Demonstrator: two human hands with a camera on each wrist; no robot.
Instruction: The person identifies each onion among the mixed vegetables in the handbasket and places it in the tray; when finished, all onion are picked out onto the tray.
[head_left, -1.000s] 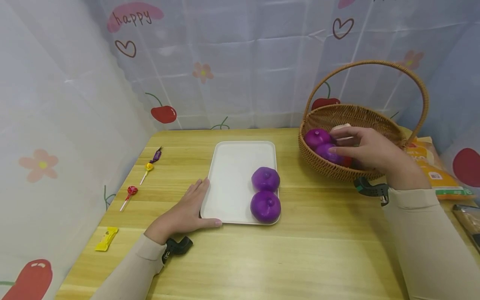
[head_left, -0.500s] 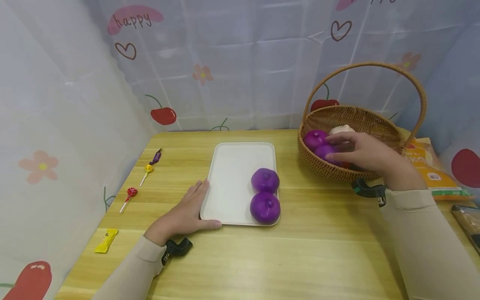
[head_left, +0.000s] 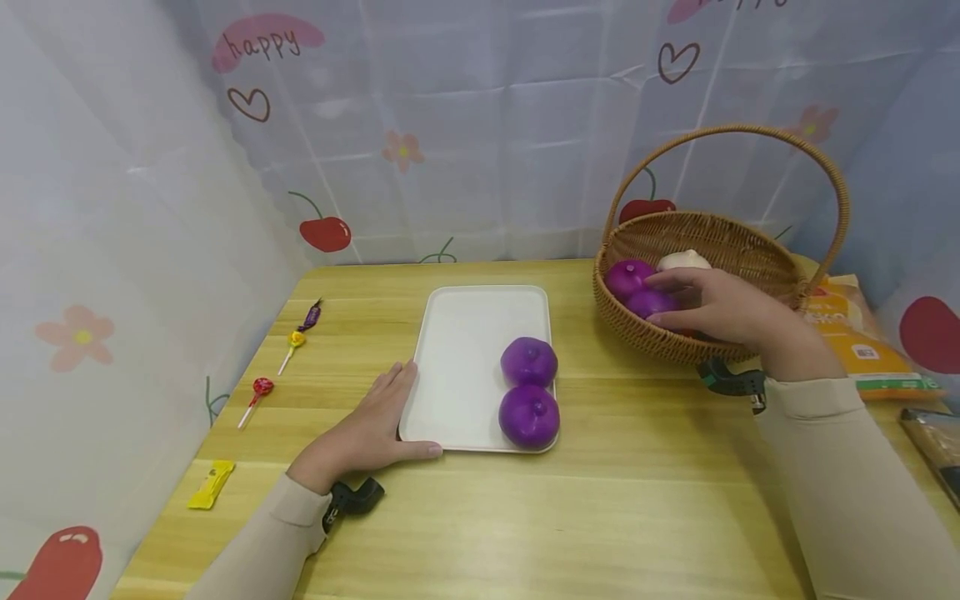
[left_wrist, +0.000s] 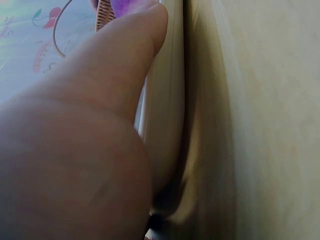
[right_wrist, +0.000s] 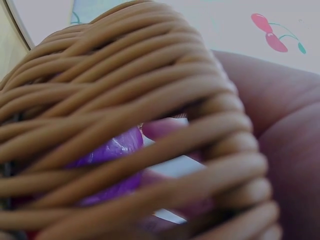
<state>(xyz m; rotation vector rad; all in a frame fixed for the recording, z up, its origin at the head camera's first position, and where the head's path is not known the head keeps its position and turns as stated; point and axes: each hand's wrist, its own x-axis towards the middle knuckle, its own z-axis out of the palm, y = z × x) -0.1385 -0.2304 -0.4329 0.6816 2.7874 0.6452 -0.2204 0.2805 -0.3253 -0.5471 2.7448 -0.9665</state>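
Note:
In the head view my left hand (head_left: 367, 425) lies with straight fingers along the left edge of a white tray (head_left: 457, 358), its thumb at the front corner. Two round purple onions (head_left: 528, 415) with short stubs sit on the tray's right side. My right hand (head_left: 731, 312) reaches into a wicker basket (head_left: 652, 333). Its fingers and thumb curl around the right side of a purple onion (head_left: 649, 303). Another purple onion (head_left: 628, 279) lies behind it, next to a whitish, garlic-like bulb (head_left: 684, 260). Through the weave, the right wrist view shows fingertips against purple onion (right_wrist: 117, 150).
A purple wrapped candy (head_left: 312, 315), a yellow lollipop (head_left: 296, 340), a red lollipop (head_left: 262, 387) and a yellow packet (head_left: 212, 485) lie along the table's left side. An orange bag (head_left: 862, 342) stands right of the basket, whose tall handle (head_left: 840, 192) arches above it.
My right hand has shifted slightly left in the basket around the purple onion, and more of the whitish bulb shows. My left hand keeps its place at the tray.

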